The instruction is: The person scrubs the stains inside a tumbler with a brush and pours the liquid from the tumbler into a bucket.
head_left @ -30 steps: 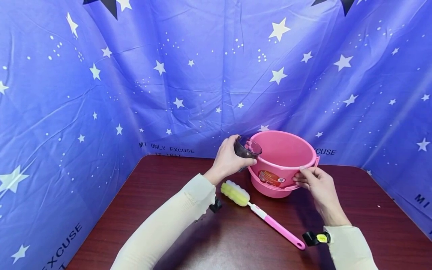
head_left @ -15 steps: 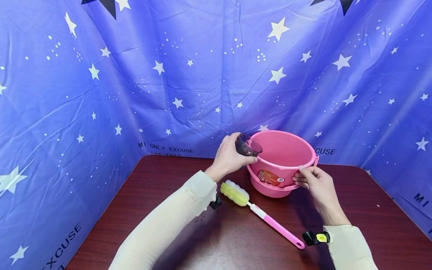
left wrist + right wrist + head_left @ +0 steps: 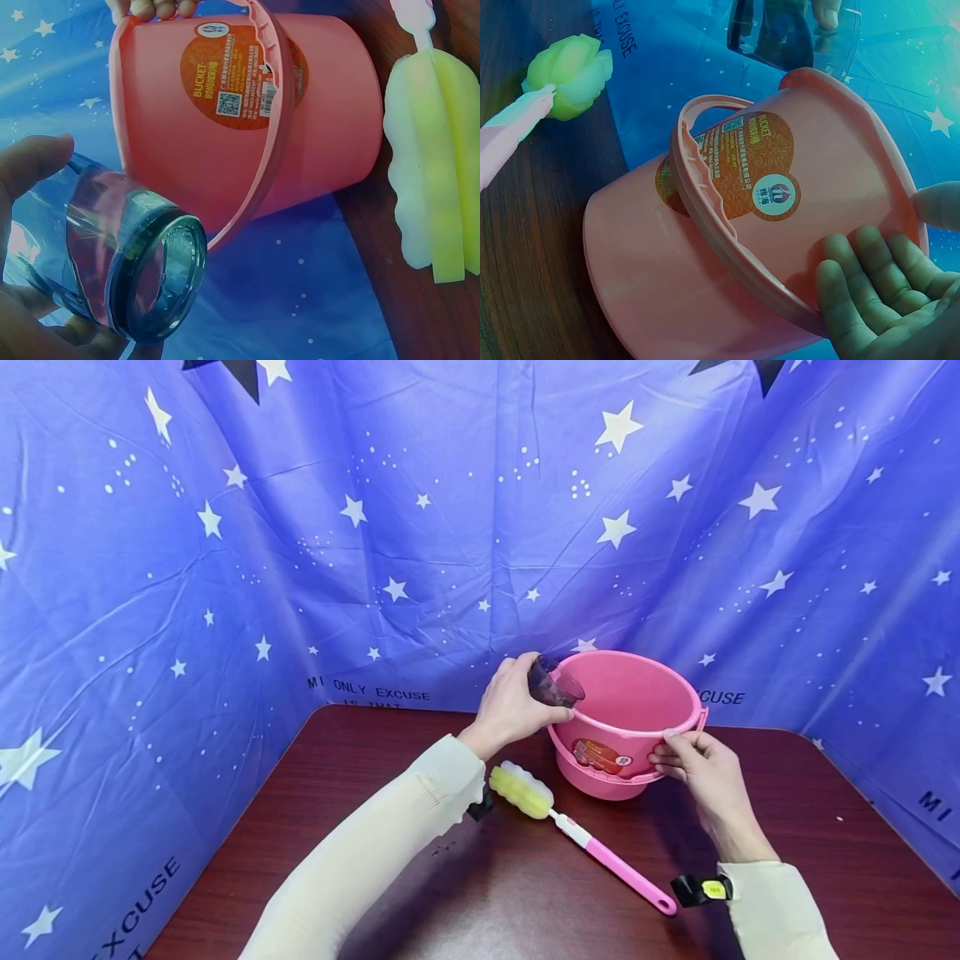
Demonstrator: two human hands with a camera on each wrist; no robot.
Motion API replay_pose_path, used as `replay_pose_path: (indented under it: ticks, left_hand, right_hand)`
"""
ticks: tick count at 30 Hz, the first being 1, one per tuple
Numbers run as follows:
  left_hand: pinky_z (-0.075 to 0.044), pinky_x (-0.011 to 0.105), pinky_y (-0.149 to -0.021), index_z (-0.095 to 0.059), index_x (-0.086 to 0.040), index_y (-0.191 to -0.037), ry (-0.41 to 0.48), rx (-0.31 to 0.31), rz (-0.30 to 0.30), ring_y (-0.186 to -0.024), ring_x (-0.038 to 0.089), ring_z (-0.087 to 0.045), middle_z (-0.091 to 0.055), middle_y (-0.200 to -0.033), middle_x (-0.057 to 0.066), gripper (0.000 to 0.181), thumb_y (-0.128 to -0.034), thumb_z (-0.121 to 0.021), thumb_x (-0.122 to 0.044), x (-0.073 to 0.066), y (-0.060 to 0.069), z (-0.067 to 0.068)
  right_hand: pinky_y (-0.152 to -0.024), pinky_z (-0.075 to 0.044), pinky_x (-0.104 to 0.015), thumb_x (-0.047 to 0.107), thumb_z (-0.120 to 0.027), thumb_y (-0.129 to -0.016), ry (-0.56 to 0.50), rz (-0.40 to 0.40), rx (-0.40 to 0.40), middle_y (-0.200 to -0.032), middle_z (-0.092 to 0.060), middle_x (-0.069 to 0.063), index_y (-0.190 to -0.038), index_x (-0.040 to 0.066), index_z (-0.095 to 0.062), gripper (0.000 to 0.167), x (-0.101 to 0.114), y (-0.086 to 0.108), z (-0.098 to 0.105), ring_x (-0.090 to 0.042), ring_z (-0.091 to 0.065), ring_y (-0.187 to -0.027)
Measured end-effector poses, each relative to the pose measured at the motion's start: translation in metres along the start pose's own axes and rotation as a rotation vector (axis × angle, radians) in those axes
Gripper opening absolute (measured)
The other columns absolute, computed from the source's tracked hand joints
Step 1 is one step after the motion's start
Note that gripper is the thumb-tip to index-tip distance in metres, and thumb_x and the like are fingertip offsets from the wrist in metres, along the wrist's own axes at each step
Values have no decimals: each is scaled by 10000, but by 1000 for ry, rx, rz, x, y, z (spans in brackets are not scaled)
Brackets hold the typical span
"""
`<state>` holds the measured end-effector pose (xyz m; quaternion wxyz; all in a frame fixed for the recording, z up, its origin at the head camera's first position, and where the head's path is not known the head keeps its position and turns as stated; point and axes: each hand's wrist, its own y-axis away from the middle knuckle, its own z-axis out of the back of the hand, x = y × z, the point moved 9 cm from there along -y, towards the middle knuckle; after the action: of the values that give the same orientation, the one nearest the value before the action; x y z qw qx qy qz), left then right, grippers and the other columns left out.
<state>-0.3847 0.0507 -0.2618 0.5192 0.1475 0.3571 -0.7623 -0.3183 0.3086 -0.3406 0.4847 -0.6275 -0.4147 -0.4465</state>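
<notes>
My left hand [image 3: 513,703] grips a dark see-through drinking glass [image 3: 553,685] at the left rim of a pink bucket [image 3: 633,685]. The glass tilts, its mouth leaning towards the bucket; its thick base [image 3: 166,274] shows in the left wrist view, with what looks like liquid inside. My right hand [image 3: 705,781] pinches the bucket's rim at the near right, thumb on top and fingers against the outer wall. The bucket stands upright, its handle hanging down across the front below an orange label [image 3: 742,165]. Its bottom inside is hidden from the head view.
A sponge bottle brush [image 3: 522,791], yellow and white with a pink handle, lies on the dark red wooden table [image 3: 360,827] in front of the bucket. Blue star-printed cloth [image 3: 450,543] hangs behind and at both sides. Small dark marks show on the table near the left sleeve.
The glass has tipped further towards the bucket, and my left hand has risen slightly and shifted a little right. The right hand, bucket and brush stay in place.
</notes>
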Motion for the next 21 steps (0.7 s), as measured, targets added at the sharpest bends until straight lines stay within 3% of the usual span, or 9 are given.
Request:
replay_pose_path:
  ticks: [21]
  left_hand:
    - [-466, 333, -823, -447, -201, -1382, -96, 37, -9, -960, 165, -506, -520, -1104, 19, 945, -597, -835, -556, -4, -6, 0]
  right_hand:
    - [-647, -554, -254, 166, -653, -914, -7, -22, -22, -759, -695, -28, -870, 5, -596, 176, -3, -1, 2, -128, -675, -677]
